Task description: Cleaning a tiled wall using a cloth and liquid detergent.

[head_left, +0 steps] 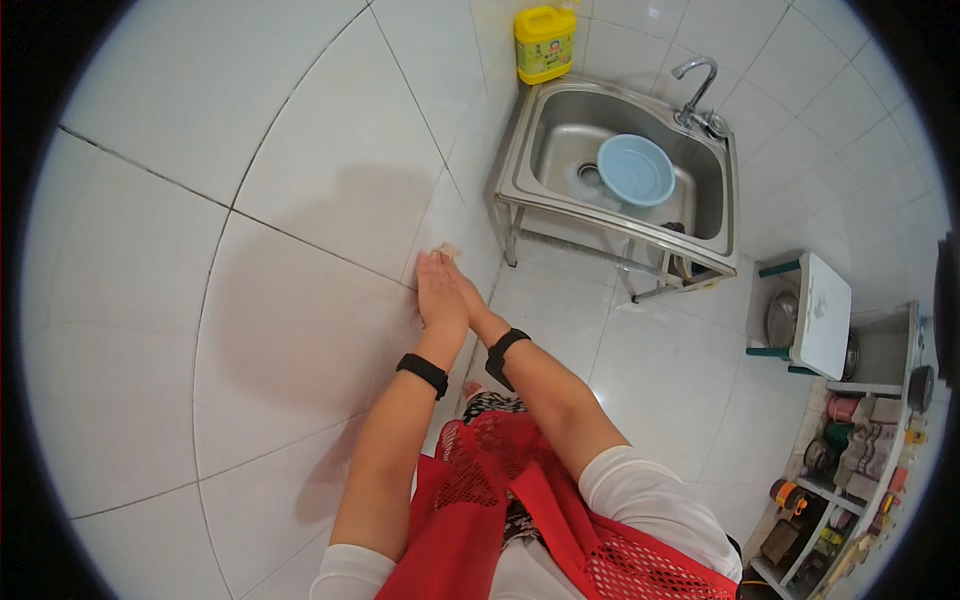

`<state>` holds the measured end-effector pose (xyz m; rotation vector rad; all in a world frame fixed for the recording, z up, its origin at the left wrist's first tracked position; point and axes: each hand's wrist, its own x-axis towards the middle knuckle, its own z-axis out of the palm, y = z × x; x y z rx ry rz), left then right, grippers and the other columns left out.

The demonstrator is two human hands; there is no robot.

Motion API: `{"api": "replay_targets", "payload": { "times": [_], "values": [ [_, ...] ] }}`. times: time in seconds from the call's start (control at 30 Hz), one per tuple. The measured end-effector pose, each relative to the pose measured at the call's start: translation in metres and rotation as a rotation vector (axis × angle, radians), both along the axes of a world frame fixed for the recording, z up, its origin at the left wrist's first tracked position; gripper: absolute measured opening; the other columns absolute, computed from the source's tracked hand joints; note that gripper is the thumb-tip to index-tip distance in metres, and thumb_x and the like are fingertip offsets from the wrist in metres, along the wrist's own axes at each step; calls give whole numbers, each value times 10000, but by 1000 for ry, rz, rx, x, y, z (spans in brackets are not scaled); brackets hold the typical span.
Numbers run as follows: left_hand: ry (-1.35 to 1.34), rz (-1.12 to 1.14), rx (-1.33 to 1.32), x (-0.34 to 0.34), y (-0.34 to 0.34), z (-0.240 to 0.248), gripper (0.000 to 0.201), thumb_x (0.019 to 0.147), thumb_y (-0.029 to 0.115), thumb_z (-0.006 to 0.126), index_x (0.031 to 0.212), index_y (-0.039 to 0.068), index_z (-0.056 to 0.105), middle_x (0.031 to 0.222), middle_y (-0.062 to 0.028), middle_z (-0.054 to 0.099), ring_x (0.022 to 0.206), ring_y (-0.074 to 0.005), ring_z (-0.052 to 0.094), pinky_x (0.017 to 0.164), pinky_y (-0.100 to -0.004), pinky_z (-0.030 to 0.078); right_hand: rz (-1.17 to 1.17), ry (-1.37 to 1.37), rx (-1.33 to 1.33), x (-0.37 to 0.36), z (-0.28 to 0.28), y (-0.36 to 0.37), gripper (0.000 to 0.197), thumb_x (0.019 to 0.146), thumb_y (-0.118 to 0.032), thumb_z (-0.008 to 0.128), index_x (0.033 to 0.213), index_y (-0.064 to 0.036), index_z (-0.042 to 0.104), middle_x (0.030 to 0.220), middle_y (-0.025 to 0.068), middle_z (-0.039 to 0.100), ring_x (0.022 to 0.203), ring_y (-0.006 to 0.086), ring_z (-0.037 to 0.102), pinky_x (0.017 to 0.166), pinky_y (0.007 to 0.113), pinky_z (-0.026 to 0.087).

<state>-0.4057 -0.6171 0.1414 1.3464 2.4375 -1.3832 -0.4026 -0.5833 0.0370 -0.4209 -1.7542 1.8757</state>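
Note:
Both my hands are close together against the white tiled wall (320,240) on the left. My left hand (440,298) lies with its fingers stretched out, overlapping part of my right hand (474,300). A small pale beige piece of what looks like cloth (448,249) sticks out past the fingertips, against the tiles. My right hand seems to be closed on it, though its fingers are mostly hidden. Each wrist wears a black band.
A steel sink (560,150) on a metal stand holds a light blue basin (636,170) below a tap (695,85). A yellow jug (545,45) stands at its corner. To the right are a white-topped stool (825,315) and a crowded shelf (835,495).

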Motion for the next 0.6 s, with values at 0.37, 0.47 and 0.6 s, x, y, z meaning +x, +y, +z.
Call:
{"api": "replay_targets", "payload": {
  "times": [0.37,0.47,0.6],
  "values": [
    [256,3,124,12,3,36,581,984,216,343,1493,-23,196,1571,-107,221,1461,-242,157,1187,-432,27,-44,28,127,-6,15,0,490,1041,-245,333,1447,24,291,1509,103,314,1395,205,280,1147,283,209],
    [69,-14,78,3,-1,12,601,986,260,365,1495,-14,198,1577,-99,206,1471,-261,116,1183,-456,-32,129,175,-391,-10,12,3,487,1044,-243,327,1450,25,289,1512,96,310,1397,197,274,1149,280,204],
    [112,-35,101,10,10,4,585,990,247,349,1494,-13,203,1573,-100,217,1468,-263,127,1184,-453,-25,116,199,-625,-4,1,11,467,1044,-256,316,1428,9,333,1484,100,355,1376,211,310,1139,299,233]
  ]
}}
